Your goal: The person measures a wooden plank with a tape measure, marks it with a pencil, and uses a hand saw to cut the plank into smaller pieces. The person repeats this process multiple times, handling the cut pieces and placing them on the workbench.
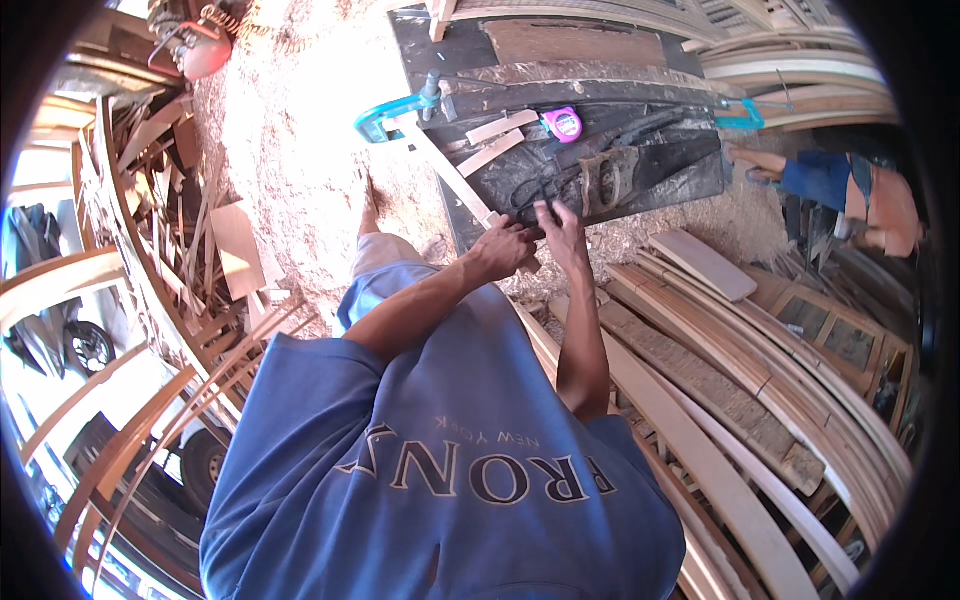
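Note:
A pale wooden strip (450, 176) runs slantwise over the left edge of the dark workbench (690, 205). My left hand (500, 248) is closed round its near end. Close beside it, my right hand (566, 238) has bent fingers and seems to grip something small and dark between the two hands, which I cannot make out. A blue clamp (380, 122) sits at the strip's far end. On the bench lie two short wooden pieces (492, 153), a pink tape measure (565, 124) and a handsaw (608, 180) with a wooden handle.
Another blue clamp (742, 115) sits at the bench's right end. Long boards (700, 430) are stacked at my right, and scrap wood (165, 220) is heaped at the left. A person in an orange top (888, 205) is at the right. A red tank (206, 52) stands far left.

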The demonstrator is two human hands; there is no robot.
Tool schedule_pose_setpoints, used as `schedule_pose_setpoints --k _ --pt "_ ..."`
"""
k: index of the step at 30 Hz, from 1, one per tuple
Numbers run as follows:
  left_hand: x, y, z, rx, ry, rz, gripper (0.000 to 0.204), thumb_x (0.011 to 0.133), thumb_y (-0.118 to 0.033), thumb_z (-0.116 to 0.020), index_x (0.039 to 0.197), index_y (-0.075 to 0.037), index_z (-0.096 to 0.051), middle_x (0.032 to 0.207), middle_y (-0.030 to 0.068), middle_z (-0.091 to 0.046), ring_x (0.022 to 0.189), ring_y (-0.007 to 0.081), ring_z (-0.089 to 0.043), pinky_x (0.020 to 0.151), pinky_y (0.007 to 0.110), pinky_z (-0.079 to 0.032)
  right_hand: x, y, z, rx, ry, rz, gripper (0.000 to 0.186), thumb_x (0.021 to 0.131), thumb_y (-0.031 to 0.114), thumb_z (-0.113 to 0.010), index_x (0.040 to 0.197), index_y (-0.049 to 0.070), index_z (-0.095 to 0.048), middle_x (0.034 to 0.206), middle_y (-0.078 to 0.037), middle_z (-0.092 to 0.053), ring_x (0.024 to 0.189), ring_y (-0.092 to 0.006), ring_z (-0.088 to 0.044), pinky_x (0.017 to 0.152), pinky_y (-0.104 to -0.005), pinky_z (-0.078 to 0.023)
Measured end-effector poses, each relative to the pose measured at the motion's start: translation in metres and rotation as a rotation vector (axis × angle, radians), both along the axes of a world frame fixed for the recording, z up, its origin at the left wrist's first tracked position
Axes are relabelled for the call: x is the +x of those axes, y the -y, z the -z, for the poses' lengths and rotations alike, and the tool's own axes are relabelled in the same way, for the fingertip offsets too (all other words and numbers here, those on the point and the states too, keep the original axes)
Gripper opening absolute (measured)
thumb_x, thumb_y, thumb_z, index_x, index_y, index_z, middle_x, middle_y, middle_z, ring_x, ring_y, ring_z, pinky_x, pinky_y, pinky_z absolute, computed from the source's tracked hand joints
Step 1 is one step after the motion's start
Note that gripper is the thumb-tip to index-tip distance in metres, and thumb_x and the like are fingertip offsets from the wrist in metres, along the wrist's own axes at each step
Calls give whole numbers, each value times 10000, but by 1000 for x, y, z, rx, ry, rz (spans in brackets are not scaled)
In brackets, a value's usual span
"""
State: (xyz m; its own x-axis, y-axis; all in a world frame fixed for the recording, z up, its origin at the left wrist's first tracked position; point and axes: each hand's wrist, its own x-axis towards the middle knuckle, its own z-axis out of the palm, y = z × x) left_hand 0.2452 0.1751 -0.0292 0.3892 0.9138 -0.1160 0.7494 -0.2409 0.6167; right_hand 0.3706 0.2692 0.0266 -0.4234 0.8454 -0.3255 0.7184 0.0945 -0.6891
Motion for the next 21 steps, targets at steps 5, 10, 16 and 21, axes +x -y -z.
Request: schedule_pose_setpoints --k 5,10,16,21 --pt "-2 -17 -2 159 91 -20 476 826 -180 -672 1296 -133 -607 1124 118 -662 1119 281 -597 1050 460 -386 30 18 -21 -124 0 38 614 839 465 -741 1241 16 -621 1063 -139 -699 976 -267 -656 847 -378 -491" --pt "-10 -25 -2 232 200 -39 483 842 -218 -673 1305 -107 -589 1074 162 -668 1001 316 -641 937 446 -471 42 14 -27 -93 118 -64 633 824 415 -763 1326 79 -573 1279 -205 -607 1241 -338 -559 1029 -424 -447" --pt "-21 -65 4 255 119 -488 364 873 -210 -649 1181 -25 -594 1012 199 -661 937 407 -631 796 499 -502 19 1 -19 189 -1 148 410 950 128 -577 1332 -9 -513 1344 -255 -518 1268 -435 -476 1038 -462 -424" --pt "-44 -93 -2 323 -59 -548 580 923 -249 -568 1432 -2 -440 1337 221 -543 1232 366 -511 1042 492 -364 -1 -2 4 325 -42 115 266 960 106 -572 1199 -7 -603 1050 -237 -645 928 -353 -676 782 -401 -521"
